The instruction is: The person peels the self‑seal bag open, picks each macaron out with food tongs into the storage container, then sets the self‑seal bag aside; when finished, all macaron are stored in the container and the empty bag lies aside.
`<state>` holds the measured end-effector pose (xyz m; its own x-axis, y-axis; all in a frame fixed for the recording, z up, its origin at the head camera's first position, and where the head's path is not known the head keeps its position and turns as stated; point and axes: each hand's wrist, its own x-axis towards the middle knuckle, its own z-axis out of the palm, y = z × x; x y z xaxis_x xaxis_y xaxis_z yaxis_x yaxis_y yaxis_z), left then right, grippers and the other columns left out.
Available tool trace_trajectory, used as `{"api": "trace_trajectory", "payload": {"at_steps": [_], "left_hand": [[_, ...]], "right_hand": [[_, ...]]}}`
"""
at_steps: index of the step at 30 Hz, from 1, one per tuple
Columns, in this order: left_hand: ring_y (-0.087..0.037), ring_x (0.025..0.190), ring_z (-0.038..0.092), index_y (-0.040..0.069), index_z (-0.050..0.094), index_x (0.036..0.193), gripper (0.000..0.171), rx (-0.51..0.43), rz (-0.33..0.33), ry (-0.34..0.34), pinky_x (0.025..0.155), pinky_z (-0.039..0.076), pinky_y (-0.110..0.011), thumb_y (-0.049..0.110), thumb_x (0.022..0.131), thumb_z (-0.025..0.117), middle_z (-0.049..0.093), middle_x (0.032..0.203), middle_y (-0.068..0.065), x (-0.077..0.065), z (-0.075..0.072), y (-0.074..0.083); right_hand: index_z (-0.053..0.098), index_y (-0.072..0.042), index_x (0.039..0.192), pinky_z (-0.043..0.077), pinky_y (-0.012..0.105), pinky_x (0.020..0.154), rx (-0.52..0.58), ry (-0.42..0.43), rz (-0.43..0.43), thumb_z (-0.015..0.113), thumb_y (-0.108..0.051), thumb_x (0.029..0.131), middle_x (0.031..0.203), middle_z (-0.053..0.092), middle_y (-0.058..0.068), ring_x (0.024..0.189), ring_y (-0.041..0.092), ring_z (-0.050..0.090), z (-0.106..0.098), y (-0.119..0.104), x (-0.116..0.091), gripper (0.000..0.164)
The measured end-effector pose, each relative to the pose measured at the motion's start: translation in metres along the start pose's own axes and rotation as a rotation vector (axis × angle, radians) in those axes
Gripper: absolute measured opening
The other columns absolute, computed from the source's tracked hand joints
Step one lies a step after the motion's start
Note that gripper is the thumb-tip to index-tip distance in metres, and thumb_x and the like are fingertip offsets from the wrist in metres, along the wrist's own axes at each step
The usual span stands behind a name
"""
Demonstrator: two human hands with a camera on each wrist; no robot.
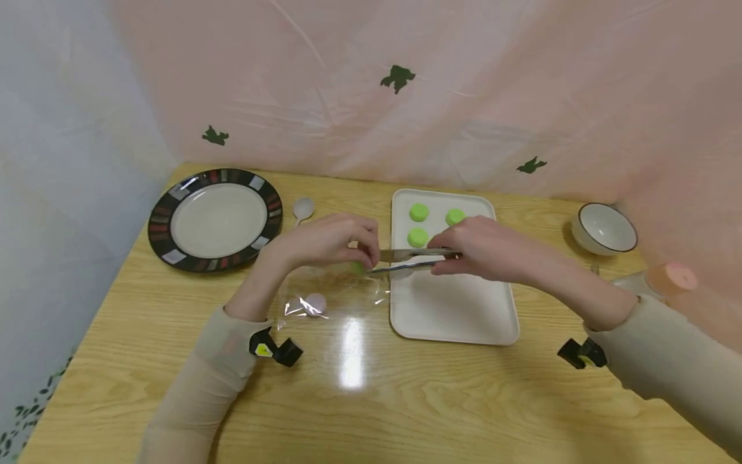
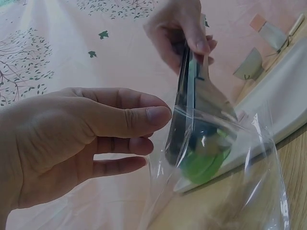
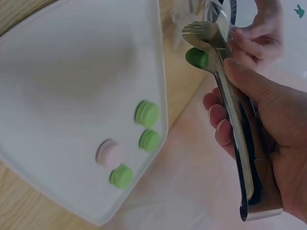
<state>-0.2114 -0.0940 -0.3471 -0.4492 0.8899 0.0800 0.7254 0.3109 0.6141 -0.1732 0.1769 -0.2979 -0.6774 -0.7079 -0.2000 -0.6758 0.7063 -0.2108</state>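
My right hand (image 1: 487, 248) grips metal tongs (image 3: 232, 105) whose tips reach into a clear plastic bag (image 2: 259, 187). Between those tips a green macaron (image 2: 204, 167) shows through the film. At the bag's mouth, my left hand (image 1: 330, 240) pinches the edge between thumb and forefinger. A pale pink macaron (image 1: 315, 304) lies under the bag's clear film on the table. The white tray (image 1: 455, 316) beneath my right hand carries several green macarons (image 1: 419, 212) and a pink macaron (image 3: 109, 153), which my hand covers in the head view.
A dark-rimmed plate (image 1: 217, 222) stands at the back left, with a spoon (image 1: 303, 208) beside it. On the right are a white bowl (image 1: 605, 230) and an orange-topped container (image 1: 672, 278), partly behind my right arm. A pink curtain (image 1: 324, 84) hangs behind the table.
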Motion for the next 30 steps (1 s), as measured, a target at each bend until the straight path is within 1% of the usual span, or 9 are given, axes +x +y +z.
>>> {"api": "trace_trajectory", "payload": {"at_steps": [4, 7, 11, 13, 15, 20, 23, 27, 30], "left_hand": [[-0.001, 0.081, 0.058, 0.023, 0.071, 0.085, 0.004, 0.007, -0.002, 0.004, 0.080, 0.050, -0.023, 0.020, 0.086, 0.068, 0.059, 0.087, 0.011, -0.001, 0.001, -0.001], [-0.001, 0.082, 0.058, 0.025, 0.070, 0.084, 0.006, 0.009, 0.002, 0.009, 0.081, 0.051, -0.026, 0.020, 0.086, 0.068, 0.059, 0.087, 0.011, 0.000, 0.000, -0.001], [-0.002, 0.081, 0.057, 0.026, 0.070, 0.084, 0.006, 0.016, 0.012, 0.013, 0.081, 0.052, -0.030, 0.021, 0.086, 0.068, 0.059, 0.086, 0.011, 0.000, 0.001, -0.002], [-0.002, 0.081, 0.057, 0.026, 0.069, 0.084, 0.005, 0.021, 0.017, 0.013, 0.081, 0.052, -0.029, 0.021, 0.086, 0.068, 0.059, 0.086, 0.011, 0.000, 0.001, -0.003], [-0.002, 0.081, 0.057, 0.025, 0.070, 0.084, 0.005, 0.022, 0.022, 0.013, 0.081, 0.052, -0.029, 0.021, 0.086, 0.068, 0.059, 0.086, 0.011, -0.001, 0.001, -0.004], [-0.002, 0.081, 0.057, 0.025, 0.070, 0.084, 0.005, 0.022, 0.022, 0.009, 0.081, 0.052, -0.029, 0.021, 0.086, 0.068, 0.059, 0.086, 0.010, -0.004, 0.000, -0.004], [-0.002, 0.081, 0.056, 0.025, 0.070, 0.084, 0.005, 0.027, 0.017, 0.009, 0.081, 0.051, -0.027, 0.021, 0.086, 0.068, 0.059, 0.086, 0.011, -0.005, 0.000, -0.004], [-0.001, 0.081, 0.056, 0.026, 0.070, 0.084, 0.005, 0.038, 0.012, 0.011, 0.081, 0.049, -0.023, 0.022, 0.086, 0.067, 0.059, 0.086, 0.011, -0.006, 0.000, -0.004], [-0.002, 0.082, 0.056, 0.026, 0.070, 0.084, 0.005, 0.035, 0.012, 0.012, 0.081, 0.050, -0.026, 0.022, 0.086, 0.067, 0.059, 0.086, 0.012, -0.005, 0.001, -0.004]], "right_hand": [[0.068, -0.022, 0.090, 0.039, 0.019, 0.051, 0.026, 0.001, 0.046, 0.069, -0.034, 0.085, 0.065, 0.057, -0.014, 0.055, 0.001, 0.045, -0.002, 0.010, -0.023, 0.013], [0.069, -0.023, 0.096, 0.038, 0.018, 0.048, 0.039, 0.007, 0.107, 0.068, -0.037, 0.085, 0.069, 0.059, -0.014, 0.054, 0.001, 0.044, -0.005, 0.018, -0.043, 0.018], [0.070, -0.026, 0.097, 0.034, 0.018, 0.046, -0.002, 0.036, 0.184, 0.071, -0.037, 0.082, 0.068, 0.057, -0.016, 0.052, 0.000, 0.041, -0.007, 0.029, -0.069, 0.018], [0.070, -0.026, 0.098, 0.034, 0.018, 0.046, -0.022, 0.052, 0.207, 0.072, -0.035, 0.081, 0.067, 0.056, -0.016, 0.052, -0.001, 0.040, -0.005, 0.034, -0.078, 0.019], [0.070, -0.026, 0.099, 0.033, 0.018, 0.046, -0.028, 0.058, 0.226, 0.070, -0.039, 0.082, 0.066, 0.055, -0.016, 0.051, -0.001, 0.039, -0.002, 0.039, -0.086, 0.021], [0.070, -0.024, 0.100, 0.033, 0.018, 0.045, 0.021, 0.033, 0.264, 0.067, -0.043, 0.083, 0.066, 0.056, -0.015, 0.051, -0.001, 0.040, 0.010, 0.045, -0.088, 0.025], [0.070, -0.023, 0.098, 0.034, 0.018, 0.046, 0.050, 0.032, 0.231, 0.069, -0.040, 0.083, 0.068, 0.057, -0.015, 0.052, -0.001, 0.041, 0.017, 0.045, -0.082, 0.023], [0.071, -0.024, 0.096, 0.035, 0.017, 0.048, 0.058, 0.043, 0.187, 0.067, -0.044, 0.083, 0.068, 0.058, -0.016, 0.054, -0.001, 0.042, 0.023, 0.044, -0.073, 0.024], [0.071, -0.024, 0.096, 0.036, 0.017, 0.049, 0.056, 0.041, 0.184, 0.068, -0.044, 0.082, 0.070, 0.060, -0.016, 0.055, -0.001, 0.044, 0.027, 0.045, -0.069, 0.024]]}}
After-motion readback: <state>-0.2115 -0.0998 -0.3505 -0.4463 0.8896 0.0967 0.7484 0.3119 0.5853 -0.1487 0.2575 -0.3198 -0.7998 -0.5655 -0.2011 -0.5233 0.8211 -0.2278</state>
